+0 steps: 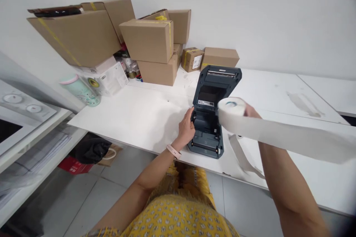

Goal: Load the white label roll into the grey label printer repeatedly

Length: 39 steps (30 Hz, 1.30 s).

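Note:
A dark label printer (207, 133) stands on the white table with its lid (218, 83) raised, baring the inside bay. My left hand (187, 126) is at the printer's left side, its fingers curled over the edge. Held above the printer's right side is a white label roll (232, 107), gripped from behind by my right hand (252, 112), most of whose fingers the roll hides. A long loose strip (300, 137) unwinds from the roll toward the right, blurred at its far end. Another pale strip (244, 157) lies on the table right of the printer.
Cardboard boxes (155, 40) are stacked along the wall, with smaller ones (221, 57) behind the printer. A mint tumbler (82, 90) leans by a white box (109, 77). At far left stands a white appliance (25, 107) on a shelf. The table's front edge (150, 152) is near my body.

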Available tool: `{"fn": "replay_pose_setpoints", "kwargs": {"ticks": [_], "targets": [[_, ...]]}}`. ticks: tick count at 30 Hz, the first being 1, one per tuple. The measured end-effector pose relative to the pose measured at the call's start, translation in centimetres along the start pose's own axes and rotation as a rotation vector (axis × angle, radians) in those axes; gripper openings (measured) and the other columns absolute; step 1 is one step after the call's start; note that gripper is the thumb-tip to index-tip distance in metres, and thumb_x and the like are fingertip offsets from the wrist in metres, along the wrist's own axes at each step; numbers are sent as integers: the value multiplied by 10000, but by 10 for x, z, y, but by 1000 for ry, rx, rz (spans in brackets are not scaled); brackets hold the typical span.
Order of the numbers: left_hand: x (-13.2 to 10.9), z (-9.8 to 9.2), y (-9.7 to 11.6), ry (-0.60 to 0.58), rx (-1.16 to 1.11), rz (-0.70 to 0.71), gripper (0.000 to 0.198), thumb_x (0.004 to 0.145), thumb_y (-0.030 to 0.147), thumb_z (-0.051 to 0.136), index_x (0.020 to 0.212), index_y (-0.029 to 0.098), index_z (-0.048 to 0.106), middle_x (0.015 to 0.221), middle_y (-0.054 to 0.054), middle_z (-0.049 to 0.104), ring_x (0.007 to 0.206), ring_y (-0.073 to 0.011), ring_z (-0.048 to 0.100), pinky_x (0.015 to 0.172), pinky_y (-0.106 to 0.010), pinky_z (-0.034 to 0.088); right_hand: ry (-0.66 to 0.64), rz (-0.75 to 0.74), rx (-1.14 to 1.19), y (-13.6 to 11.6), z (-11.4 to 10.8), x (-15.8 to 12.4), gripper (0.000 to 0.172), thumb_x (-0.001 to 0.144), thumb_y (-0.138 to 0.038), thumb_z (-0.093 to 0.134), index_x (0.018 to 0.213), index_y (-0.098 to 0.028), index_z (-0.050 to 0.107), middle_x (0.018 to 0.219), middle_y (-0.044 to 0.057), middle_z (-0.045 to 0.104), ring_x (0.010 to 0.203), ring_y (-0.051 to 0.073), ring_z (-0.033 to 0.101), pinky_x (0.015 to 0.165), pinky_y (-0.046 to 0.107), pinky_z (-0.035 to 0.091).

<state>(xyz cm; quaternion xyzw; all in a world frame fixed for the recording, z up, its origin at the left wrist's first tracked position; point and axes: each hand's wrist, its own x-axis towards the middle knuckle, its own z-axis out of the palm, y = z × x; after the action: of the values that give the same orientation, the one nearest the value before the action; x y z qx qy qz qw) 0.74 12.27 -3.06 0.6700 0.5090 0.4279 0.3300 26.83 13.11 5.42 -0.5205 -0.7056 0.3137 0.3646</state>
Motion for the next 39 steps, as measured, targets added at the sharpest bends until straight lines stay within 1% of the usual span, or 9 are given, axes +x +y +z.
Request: {"fn": "replay_pose_setpoints", "kwargs": {"ticks": [3,6,15,20,25,29,32,36,39], "targets": [[0,0,0,-5,-11,2,806,795,-9,437,1548,272,372,1613,-34,434,1496,-238,405,1241,-451,357,-238,-51,-212,-24,28,18,705,658,-487,803,1288,-246,596,1246,84,673,1136,311,645,994,445,529],[-1,-2,2,-1,-32,-9,813,785,-6,449,1543,281,384,1608,-26,443,1487,-236,418,1235,-428,368,-404,-76,-444,-34,49,31,680,662,-460,793,1277,-251,590,1238,90,648,1122,309,641,979,461,524],[-1,-2,1,0,-33,-12,799,805,-2,442,1550,276,372,1611,-51,433,1504,-248,392,1252,-472,339,-506,-50,-745,-5,80,46,665,742,-529,730,1337,-267,588,1245,108,665,1028,310,693,841,395,541],[0,-2,1,1,-59,-13,775,812,4,436,1543,257,390,1605,-54,442,1498,-250,402,1250,-463,347,-446,-58,-799,7,95,44,743,827,-585,665,1454,-215,516,1387,175,632,1196,382,647,991,493,504],[0,-2,0,15,-63,5,727,831,10,416,1524,232,423,1590,-58,464,1475,-236,437,1244,-429,361,-238,-206,-726,1,110,-10,612,1018,-496,411,1531,-163,433,1600,161,432,1482,335,418,1184,532,384],[-1,-1,0,22,-52,15,718,831,2,408,1513,223,435,1582,-58,475,1473,-219,436,1262,-425,329,-81,-288,-681,-5,130,-70,526,1059,-383,353,1567,-256,389,1579,94,474,1467,270,455,1192,528,413],[0,-1,0,22,-43,3,727,823,-5,411,1505,244,445,1572,-42,490,1465,-219,447,1257,-431,339,46,-274,-703,-12,147,-100,592,1049,-342,395,1623,-309,252,1565,94,485,1442,284,485,1179,558,429],[0,-1,0,32,-35,-8,723,815,0,422,1494,244,460,1558,-34,509,1452,-219,467,1248,-419,357,133,-274,-717,-19,162,-114,697,1039,-317,429,1650,-313,94,1584,111,442,1456,310,454,1150,570,459],[0,0,-1,25,-30,-16,706,832,14,427,1496,251,456,1557,-31,510,1447,-223,474,1246,-432,360,153,-273,-698,-20,167,-116,702,1039,-304,424,1650,-316,79,1595,100,420,1456,317,450,1154,584,450]]}}
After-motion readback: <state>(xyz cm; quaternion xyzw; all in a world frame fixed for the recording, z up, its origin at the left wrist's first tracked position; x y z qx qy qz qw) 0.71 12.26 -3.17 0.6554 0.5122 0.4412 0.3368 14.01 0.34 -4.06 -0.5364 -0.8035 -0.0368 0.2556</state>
